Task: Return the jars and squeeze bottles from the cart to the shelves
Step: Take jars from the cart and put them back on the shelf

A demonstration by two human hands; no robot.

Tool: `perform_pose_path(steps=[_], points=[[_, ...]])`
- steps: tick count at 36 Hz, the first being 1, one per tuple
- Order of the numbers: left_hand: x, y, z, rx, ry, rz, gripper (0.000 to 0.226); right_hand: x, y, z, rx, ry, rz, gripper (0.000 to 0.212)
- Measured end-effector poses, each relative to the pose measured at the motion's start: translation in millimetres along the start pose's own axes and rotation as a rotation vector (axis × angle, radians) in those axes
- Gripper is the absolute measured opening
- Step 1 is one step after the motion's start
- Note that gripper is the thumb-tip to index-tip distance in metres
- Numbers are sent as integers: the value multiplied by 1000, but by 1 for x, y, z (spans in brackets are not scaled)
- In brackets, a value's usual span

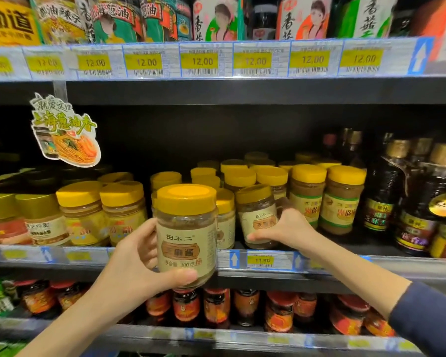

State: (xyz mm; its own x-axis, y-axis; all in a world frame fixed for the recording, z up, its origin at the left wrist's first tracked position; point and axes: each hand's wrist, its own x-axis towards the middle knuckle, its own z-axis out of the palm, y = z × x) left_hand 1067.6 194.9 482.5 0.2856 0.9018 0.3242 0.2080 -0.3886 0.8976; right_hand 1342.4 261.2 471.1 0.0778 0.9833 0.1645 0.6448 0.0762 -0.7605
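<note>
Yellow-lidded jar (186, 235) is gripped by the left hand (137, 256), thumb under the base, and held upright in the air just in front of the middle shelf (345, 264) front edge. Second jar (259, 217), same label, is grasped by the right hand (286, 228) at that front edge, slightly tilted, among matching jars. Base contact with the shelf cannot be told.

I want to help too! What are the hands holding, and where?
The left hand grips a jar by its lower side; the right hand grips a second jar, at the shelf, by its side.
</note>
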Motion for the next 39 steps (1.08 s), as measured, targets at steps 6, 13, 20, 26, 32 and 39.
perform_pose_path(steps=[6, 13, 20, 26, 32, 39], points=[[1, -2, 5, 1, -28, 4, 91, -1, -5, 3, -99, 32, -21, 68], [5, -4, 18, -11, -30, -10, 75, 2, 1, 10, -231, 49, -69, 87], [13, -2, 35, -53, -53, -22, 77, 7, 10, 15, -246, 78, -71, 89], [22, -5, 57, -30, -67, -24, 74, 2, 6, 13, -304, 111, -20, 57], [25, -1, 69, -36, -81, -18, 65, 6, 2, 3, -358, 48, 40, 48], [31, 5, 77, -53, -106, -13, 71, -20, -31, -64, 179, 47, -80, 53]])
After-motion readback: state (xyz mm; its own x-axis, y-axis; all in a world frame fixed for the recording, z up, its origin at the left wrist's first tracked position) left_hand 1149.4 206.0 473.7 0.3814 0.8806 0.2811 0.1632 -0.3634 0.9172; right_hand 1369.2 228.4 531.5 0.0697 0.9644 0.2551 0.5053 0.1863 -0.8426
